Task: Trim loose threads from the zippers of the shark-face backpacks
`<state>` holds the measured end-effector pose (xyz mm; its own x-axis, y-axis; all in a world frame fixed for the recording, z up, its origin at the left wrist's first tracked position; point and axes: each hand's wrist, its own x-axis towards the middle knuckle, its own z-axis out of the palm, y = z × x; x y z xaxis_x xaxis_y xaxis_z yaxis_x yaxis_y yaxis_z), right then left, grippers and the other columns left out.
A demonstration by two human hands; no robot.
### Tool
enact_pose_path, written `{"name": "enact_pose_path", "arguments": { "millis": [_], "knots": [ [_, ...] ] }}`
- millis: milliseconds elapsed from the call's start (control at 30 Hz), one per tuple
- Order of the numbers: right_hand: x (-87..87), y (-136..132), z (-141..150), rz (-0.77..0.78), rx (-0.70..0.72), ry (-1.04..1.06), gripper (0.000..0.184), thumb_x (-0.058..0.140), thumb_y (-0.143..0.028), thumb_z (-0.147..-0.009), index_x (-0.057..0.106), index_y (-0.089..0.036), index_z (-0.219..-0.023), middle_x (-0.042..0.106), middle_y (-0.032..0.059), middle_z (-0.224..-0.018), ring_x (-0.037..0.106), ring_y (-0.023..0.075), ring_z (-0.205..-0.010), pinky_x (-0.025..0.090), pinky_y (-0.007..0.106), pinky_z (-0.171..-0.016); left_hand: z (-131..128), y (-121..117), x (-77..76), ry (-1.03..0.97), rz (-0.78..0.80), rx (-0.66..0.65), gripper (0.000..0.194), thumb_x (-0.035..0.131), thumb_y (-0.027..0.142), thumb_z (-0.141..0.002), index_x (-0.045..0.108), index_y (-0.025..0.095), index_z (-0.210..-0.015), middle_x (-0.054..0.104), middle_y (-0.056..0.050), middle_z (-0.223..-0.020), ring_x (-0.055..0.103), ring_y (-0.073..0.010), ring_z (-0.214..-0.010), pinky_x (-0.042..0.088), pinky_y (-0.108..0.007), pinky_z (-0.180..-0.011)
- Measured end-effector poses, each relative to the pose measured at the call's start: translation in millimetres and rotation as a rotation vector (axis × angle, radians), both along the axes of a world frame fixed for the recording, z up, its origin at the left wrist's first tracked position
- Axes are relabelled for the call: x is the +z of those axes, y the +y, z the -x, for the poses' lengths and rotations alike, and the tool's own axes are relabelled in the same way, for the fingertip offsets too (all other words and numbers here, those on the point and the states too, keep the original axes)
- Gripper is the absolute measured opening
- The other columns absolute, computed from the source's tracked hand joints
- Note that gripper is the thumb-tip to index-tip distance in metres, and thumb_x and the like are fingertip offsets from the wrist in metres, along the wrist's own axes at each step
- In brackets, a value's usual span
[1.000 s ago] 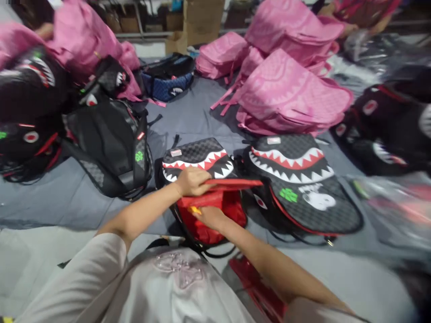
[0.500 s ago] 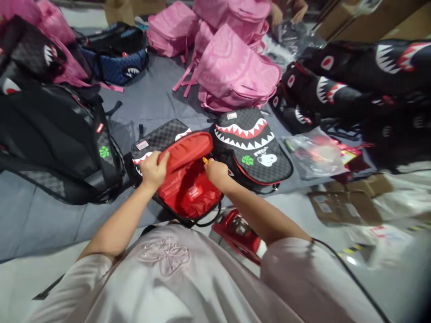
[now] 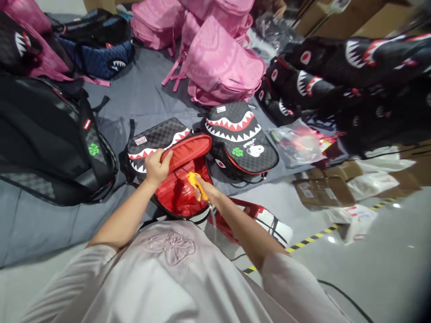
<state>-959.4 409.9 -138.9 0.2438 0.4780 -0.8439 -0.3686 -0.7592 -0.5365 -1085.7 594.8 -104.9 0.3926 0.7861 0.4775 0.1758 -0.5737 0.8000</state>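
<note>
My left hand (image 3: 157, 167) is closed on the raised flap of a black checkered backpack (image 3: 153, 140) with a red-and-white shark-tooth print. The backpack gapes toward me, its red lining (image 3: 175, 190) showing. My right hand (image 3: 206, 189) grips a yellow gun-shaped hand tool (image 3: 195, 180) over the opening; its exact kind is unclear. A pale, see-through strand (image 3: 213, 216) hangs beneath that hand. Just right of the open bag lies a second checkered backpack (image 3: 235, 134) with shark teeth, a green patch and a white cartoon dog.
Pink backpacks (image 3: 222, 63) are heaped behind. A large black bag (image 3: 50, 134) lies left, beside a blue one (image 3: 101, 51). Black shark-print bags (image 3: 323, 85) and a clear plastic packet (image 3: 298, 143) are at right. Cardboard (image 3: 325, 190) and a red-and-white object (image 3: 256, 220) sit below the table edge.
My right hand has moved down and left from the bag's upper right edge to over its opening, showing more of the yellow tool. My left hand still holds the flap.
</note>
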Motion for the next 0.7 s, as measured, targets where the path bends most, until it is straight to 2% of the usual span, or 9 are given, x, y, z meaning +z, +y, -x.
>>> {"name": "enact_pose_path", "arguments": {
  "millis": [67,133,267,333,433,500,600,700],
  "knots": [
    [-21.9,21.3,7.2,-0.100,-0.091,0.085,0.063,0.012,-0.072,-0.098,0.046,-0.022,-0.076,0.030,-0.0091,-0.044,0.030,0.0088,-0.036,0.038,0.020,-0.040,4.0,-2.4,4.2,0.027,-0.036,-0.046,0.039,0.052,0.047,-0.092,0.053,0.020,-0.064,0.046,0.004,-0.054,0.045,-0.0104,-0.051,0.034,-0.024,-0.056],
    [-39.2,30.8,21.9,-0.156,-0.138,0.167,0.064,0.012,-0.072,-0.098,0.046,-0.022,-0.077,0.028,-0.0099,-0.044,0.026,0.0087,-0.036,0.037,0.020,-0.040,6.6,-0.7,7.8,0.040,-0.063,-0.061,0.039,0.052,0.047,-0.093,0.053,0.020,-0.064,0.048,0.004,-0.055,0.046,-0.0102,-0.051,0.036,-0.024,-0.056],
    [-54.3,20.5,45.8,-0.181,-0.204,0.252,0.059,0.024,-0.065,-0.101,0.052,-0.019,-0.078,0.032,-0.0090,-0.042,0.025,0.0081,-0.035,0.029,0.020,-0.037,4.6,8.8,10.4,0.020,-0.080,-0.048,0.037,0.052,0.046,-0.092,0.056,0.019,-0.067,0.051,0.003,-0.056,0.047,-0.0101,-0.053,0.036,-0.024,-0.057],
    [-52.2,9.6,48.8,-0.170,-0.256,0.236,0.054,0.030,-0.061,-0.102,0.054,-0.018,-0.079,0.035,-0.0080,-0.042,0.028,0.0080,-0.036,0.028,0.020,-0.038,0.9,12.5,8.8,-0.001,-0.073,-0.050,0.037,0.054,0.047,-0.091,0.057,0.019,-0.067,0.051,0.003,-0.056,0.047,-0.0103,-0.053,0.036,-0.024,-0.057],
    [-40.1,-11.0,47.3,-0.129,-0.381,0.140,0.047,0.038,-0.057,-0.101,0.053,-0.019,-0.078,0.040,-0.0069,-0.045,0.033,0.0085,-0.037,0.028,0.020,-0.038,-3.4,15.5,5.5,-0.033,-0.050,-0.062,0.036,0.055,0.047,-0.090,0.056,0.019,-0.067,0.050,0.003,-0.057,0.047,-0.0106,-0.053,0.035,-0.025,-0.057],
    [-29.7,-27.4,46.7,-0.087,-0.487,0.055,0.048,0.032,-0.059,-0.102,0.048,-0.021,-0.076,0.038,-0.0071,-0.046,0.033,0.0088,-0.038,0.029,0.020,-0.038,-4.5,16.5,4.3,-0.048,-0.034,-0.071,0.036,0.054,0.046,-0.091,0.056,0.019,-0.067,0.050,0.003,-0.057,0.047,-0.0107,-0.054,0.035,-0.025,-0.057],
    [-19.5,-45.0,50.3,-0.028,-0.606,-0.015,0.055,0.014,-0.064,-0.101,0.038,-0.024,-0.073,0.034,-0.0071,-0.048,0.032,0.0093,-0.039,0.032,0.020,-0.039,-4.2,15.4,4.9,-0.051,-0.019,-0.092,0.036,0.054,0.047,-0.090,0.054,0.020,-0.066,0.049,0.003,-0.057,0.045,-0.0105,-0.054,0.035,-0.025,-0.058],
    [-23.6,-36.1,57.8,0.002,-0.617,-0.005,0.057,0.007,-0.068,-0.099,0.031,-0.025,-0.071,0.033,-0.0066,-0.049,0.035,0.0100,-0.041,0.037,0.020,-0.043,-3.0,10.4,7.3,-0.036,-0.007,-0.113,0.037,0.052,0.047,-0.090,0.051,0.020,-0.063,0.045,0.003,-0.056,0.042,-0.0102,-0.053,0.034,-0.025,-0.057]
  ]
}}
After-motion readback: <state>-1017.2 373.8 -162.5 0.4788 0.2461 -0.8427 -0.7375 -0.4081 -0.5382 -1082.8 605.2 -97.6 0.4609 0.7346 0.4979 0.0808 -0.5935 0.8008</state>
